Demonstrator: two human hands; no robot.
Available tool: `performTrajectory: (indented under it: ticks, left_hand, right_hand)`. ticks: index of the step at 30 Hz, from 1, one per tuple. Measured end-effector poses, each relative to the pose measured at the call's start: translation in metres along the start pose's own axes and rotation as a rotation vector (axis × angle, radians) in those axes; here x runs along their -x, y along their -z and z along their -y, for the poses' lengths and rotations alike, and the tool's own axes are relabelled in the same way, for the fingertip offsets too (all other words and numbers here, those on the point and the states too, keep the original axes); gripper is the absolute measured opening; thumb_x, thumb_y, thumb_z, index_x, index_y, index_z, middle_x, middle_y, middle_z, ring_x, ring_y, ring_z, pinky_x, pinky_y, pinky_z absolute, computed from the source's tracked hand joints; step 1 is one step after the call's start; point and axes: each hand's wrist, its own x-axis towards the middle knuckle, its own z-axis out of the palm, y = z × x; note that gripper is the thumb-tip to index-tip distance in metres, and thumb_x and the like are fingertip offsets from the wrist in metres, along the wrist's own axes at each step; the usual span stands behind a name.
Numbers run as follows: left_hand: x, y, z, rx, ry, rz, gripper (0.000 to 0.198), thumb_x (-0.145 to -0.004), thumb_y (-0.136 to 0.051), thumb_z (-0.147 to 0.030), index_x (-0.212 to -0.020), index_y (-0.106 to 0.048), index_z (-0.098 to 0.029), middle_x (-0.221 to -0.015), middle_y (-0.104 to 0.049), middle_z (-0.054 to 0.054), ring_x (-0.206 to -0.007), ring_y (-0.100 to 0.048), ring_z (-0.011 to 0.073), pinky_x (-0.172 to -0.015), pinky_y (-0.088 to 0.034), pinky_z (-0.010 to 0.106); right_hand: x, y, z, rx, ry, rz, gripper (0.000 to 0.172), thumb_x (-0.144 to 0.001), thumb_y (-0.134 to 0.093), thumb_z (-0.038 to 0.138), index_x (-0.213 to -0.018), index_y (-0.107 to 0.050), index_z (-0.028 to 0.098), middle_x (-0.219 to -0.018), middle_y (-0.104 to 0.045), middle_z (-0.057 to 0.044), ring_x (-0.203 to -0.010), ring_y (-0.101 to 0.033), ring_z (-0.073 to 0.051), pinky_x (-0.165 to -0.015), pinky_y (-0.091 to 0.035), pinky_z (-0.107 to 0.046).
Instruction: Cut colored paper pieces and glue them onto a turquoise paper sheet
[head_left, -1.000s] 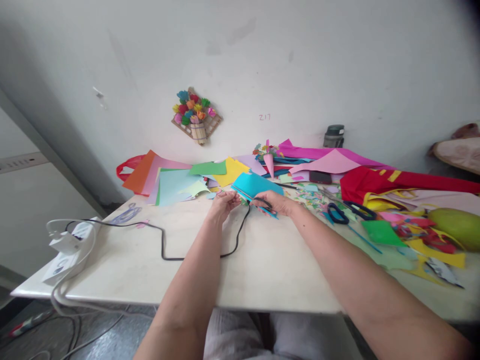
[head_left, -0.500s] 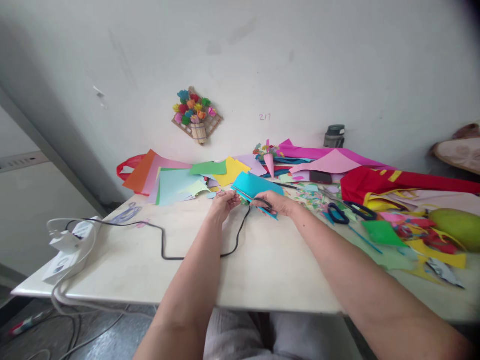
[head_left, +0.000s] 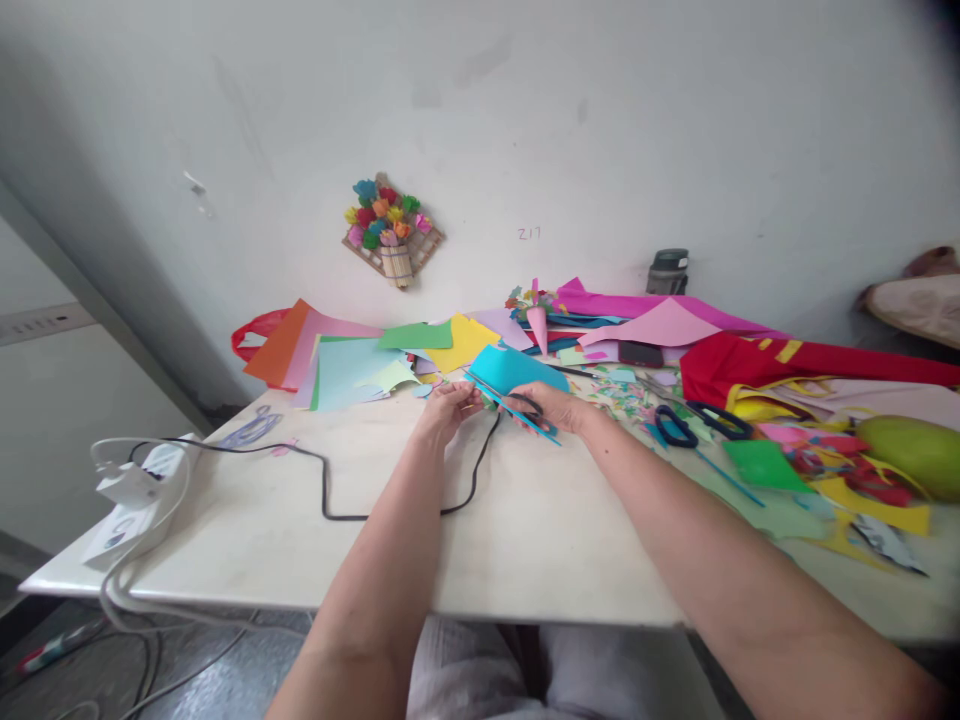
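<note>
- The cyan sheet's [head_left: 516, 368] left corner was pinched by the left hand [head_left: 448, 408].
- Scissors [head_left: 527, 410] were gripped by the right hand [head_left: 559, 405] along that sheet's near edge.

our left grip [head_left: 448, 404] pinches the turquoise sheet [head_left: 514, 368] toward the bench's [head_left: 525, 520] far edge. our right grip [head_left: 551, 405] works scissors [head_left: 525, 408] against it. a black cable [head_left: 465, 490] loops just beside.
</note>
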Motion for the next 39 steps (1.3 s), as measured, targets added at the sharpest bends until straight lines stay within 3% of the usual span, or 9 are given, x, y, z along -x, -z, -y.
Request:
performTrajectory:
  ticks: [14,27,35,39]
  left_hand:
    - [-0.0003,0.0032,0.001,-0.033,0.004,0.03,0.019,-0.062,-0.072,-0.025,-0.064,-0.058,-0.013,-0.064,-0.06,0.001,-0.06,-0.057,0.0093,-0.067,-0.049,0.025]
    - [-0.0016,0.0032,0.0019,-0.002,0.041,-0.047,0.016,-0.062,-0.07,-0.022,-0.067,-0.058,-0.013,-0.065,-0.061,0.002,-0.059,-0.058,0.0104,-0.065,-0.05,0.027]
    - [0.0001,0.0018,0.0018,-0.017,0.036,0.004,0.017,-0.063,-0.071,-0.022,-0.065,-0.058,-0.013,-0.064,-0.06,0.001,-0.059,-0.057,0.0102,-0.067,-0.05,0.027]
    - [0.0002,0.0012,0.0017,-0.022,0.037,0.021,0.017,-0.063,-0.071,-0.022,-0.065,-0.057,-0.013,-0.065,-0.061,0.001,-0.06,-0.058,0.0102,-0.067,-0.05,0.027]
  right_hand:
    - [0.0022,-0.0007,0.0031,0.0,-0.003,0.009,0.03,-0.075,-0.051,0.042,-0.076,-0.056,0.012,-0.045,-0.049,0.005,-0.03,-0.034,-0.005,-0.028,-0.022,-0.019]
    - [-0.0003,-0.0002,-0.0014,0.02,0.008,0.003,0.029,-0.074,-0.052,0.044,-0.067,-0.05,0.016,-0.043,-0.038,0.007,-0.032,-0.027,-0.005,-0.029,-0.02,-0.019]
    - [0.0033,-0.0019,0.0041,0.032,0.011,-0.012,0.034,-0.075,-0.051,0.045,-0.057,-0.042,0.018,-0.041,-0.036,0.006,-0.031,-0.029,-0.005,-0.029,-0.02,-0.02]
    - [0.0021,-0.0021,0.003,0.025,0.013,-0.016,0.033,-0.075,-0.052,0.046,-0.061,-0.046,0.016,-0.043,-0.04,0.006,-0.031,-0.029,-0.004,-0.029,-0.02,-0.02]
